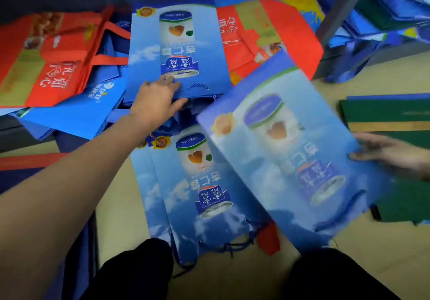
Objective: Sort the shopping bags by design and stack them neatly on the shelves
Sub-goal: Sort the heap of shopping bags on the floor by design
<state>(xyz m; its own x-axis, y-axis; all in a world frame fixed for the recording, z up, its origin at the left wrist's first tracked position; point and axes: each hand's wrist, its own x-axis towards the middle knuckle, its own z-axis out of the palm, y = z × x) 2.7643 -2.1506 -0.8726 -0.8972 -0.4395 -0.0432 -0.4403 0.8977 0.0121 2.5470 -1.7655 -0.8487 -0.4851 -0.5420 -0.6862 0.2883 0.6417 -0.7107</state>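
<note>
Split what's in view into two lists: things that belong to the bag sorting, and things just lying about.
Belongs to the job:
- blurred blue can-print bag held by right hand
- blue can-print bag under left hand
- can-print bags on floor
- red bags
- green bags
- shelf post

Lying about:
- nothing identifiable

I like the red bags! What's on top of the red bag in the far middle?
A blue can-print bag covers the left part of the red bag. The left hand touches the blue bag. The red bag's covered print can't be seen.
</note>
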